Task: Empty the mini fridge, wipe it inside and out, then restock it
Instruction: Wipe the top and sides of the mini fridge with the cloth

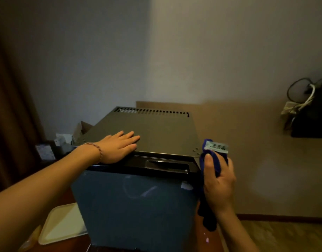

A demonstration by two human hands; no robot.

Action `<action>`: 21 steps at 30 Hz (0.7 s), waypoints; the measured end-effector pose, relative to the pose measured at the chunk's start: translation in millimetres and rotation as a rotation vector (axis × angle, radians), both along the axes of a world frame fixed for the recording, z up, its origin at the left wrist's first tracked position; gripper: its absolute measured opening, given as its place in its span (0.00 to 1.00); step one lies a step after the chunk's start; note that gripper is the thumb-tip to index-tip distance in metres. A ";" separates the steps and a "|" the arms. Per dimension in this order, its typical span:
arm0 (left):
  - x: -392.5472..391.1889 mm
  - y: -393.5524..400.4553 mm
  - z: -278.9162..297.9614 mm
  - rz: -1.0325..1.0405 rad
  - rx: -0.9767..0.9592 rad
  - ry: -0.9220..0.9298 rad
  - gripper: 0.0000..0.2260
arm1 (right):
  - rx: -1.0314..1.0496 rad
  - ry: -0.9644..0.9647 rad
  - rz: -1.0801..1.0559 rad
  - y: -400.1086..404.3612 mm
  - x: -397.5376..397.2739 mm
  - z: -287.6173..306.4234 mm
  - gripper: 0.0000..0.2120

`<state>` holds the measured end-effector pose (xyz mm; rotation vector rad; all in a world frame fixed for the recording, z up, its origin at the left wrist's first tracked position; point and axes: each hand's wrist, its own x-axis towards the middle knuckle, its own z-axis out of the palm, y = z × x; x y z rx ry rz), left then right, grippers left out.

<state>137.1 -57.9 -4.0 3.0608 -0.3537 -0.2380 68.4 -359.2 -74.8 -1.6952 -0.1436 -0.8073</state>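
Lower right of the frame, our right hand (218,180) grips the blue cloth (211,160) beside the mini fridge (138,197) at centre; our left hand (118,147) lies flat on top. Pushing sideways could slide the fridge.

Fridge top (147,131) matt metal, door (134,202) glossy; cloth (214,160) soft fabric w/ label.

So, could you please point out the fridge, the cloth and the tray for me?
fridge (147,131): head view, on its flat dark top panel.
cloth (214,165): head view, on the blue fold beside the thumb.
tray (63,222): head view, on its pale bare surface, lower left.
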 end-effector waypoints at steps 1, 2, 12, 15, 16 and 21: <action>-5.2 15.1 -3.0 0.019 0.002 -0.016 0.24 | -0.088 -0.020 -0.008 -0.5 -0.3 9.6 0.10; -10.6 29.1 -5.7 0.041 0.000 -0.036 0.24 | -0.211 -0.025 -0.007 -0.5 1.1 18.9 0.10; -36.7 98.5 -31.8 0.339 -0.382 -0.330 0.23 | -1.388 0.001 0.234 100.0 26.0 73.0 0.23; -44.9 106.0 -38.7 0.384 -0.551 -0.344 0.21 | -1.497 -0.050 0.288 131.1 35.0 73.3 0.24; -45.8 105.8 -39.9 0.391 -0.568 -0.343 0.21 | -1.512 -0.056 0.310 134.2 37.5 74.0 0.24; -38.2 102.4 -43.5 0.431 -0.640 -0.358 0.20 | -1.586 -0.132 0.383 134.2 43.7 72.4 0.26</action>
